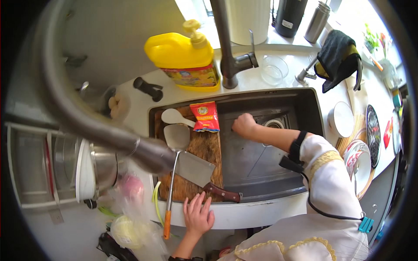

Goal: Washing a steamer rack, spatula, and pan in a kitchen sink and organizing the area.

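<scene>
My left hand [198, 213] rests palm down on the front rim of the sink [261, 208], fingers spread, tips at the near edge of a wooden chopping board [214, 156]. Over the bare sink basin [241, 160] my right hand [244, 125] is closed in a fist; its inside is hidden, and a tiny dark spot shows beside it. On the board lie a cleaver [196, 169] with a dark wooden handle, a white rice paddle [173, 116] and a red packet [205, 116]. A metal spatula [176, 138] with an orange wooden handle crosses the cleaver, its handle overhanging the front rim.
A dark faucet [229, 73] and a yellow pump jug [183, 62] stand behind the sink. The faucet's blurred spout [107, 117] arches close overhead at left. Right lie bowls [341, 119] and a black cloth [339, 60]; left, a dish rack [36, 169] and bagged vegetables [127, 230].
</scene>
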Available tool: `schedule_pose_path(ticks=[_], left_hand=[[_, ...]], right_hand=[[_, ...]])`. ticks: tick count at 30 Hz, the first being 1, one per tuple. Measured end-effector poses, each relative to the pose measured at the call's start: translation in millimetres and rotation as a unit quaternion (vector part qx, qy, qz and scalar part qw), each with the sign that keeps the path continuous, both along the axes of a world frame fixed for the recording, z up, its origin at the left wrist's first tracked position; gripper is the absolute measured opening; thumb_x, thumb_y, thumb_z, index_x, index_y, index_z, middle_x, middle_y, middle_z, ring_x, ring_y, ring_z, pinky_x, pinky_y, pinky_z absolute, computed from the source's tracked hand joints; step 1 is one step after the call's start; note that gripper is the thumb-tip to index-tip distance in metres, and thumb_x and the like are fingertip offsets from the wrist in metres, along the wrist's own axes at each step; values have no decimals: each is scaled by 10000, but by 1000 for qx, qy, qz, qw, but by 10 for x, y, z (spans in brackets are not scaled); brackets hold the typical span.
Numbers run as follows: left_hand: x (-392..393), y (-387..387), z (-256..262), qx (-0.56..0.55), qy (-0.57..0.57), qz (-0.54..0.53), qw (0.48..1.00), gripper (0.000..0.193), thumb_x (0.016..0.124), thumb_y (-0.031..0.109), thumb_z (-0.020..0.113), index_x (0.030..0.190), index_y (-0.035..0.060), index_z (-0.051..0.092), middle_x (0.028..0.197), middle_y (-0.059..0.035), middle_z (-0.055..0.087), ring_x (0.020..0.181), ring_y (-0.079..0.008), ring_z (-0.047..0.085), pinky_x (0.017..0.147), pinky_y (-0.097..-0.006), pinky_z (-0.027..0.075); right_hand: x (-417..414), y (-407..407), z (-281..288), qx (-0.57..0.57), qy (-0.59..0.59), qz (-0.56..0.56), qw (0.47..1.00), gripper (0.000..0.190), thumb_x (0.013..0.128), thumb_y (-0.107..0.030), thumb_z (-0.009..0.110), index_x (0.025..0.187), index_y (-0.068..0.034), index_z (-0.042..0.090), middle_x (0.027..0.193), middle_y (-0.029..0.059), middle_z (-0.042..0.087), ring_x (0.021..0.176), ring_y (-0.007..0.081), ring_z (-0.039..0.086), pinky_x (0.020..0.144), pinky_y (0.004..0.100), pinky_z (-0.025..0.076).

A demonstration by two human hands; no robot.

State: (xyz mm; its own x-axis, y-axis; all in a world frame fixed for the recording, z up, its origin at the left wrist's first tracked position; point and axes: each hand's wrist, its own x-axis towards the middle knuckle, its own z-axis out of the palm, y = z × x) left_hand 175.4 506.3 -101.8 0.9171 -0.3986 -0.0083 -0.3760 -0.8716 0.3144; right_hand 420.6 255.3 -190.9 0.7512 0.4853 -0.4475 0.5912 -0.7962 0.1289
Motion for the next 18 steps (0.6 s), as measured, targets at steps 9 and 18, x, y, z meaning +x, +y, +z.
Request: schedule_pose_path(ticks=[9,18], left_hand=[[-92,76,-16,-8,-36,0,999,400,736,222,566,1112,85,577,1204,-109,511,1170,-273,425,1022,-484,240],[-66,9,-32,-12,-40,-12,999,393,742,220,571,1113,90,574,1185,-103,520,1141,-272,449,1013,-470,261]], right_hand=[[-1022,743,1934,289,-140,213,923,107,700,-175,588,697,-77,546,596,30,598,556,172,625,402,296,435],[-1044,2008,1100,320,-86,281,901,80,726,-164,599,686,-133,660,672,13,645,692,181,646,493,311,458]])
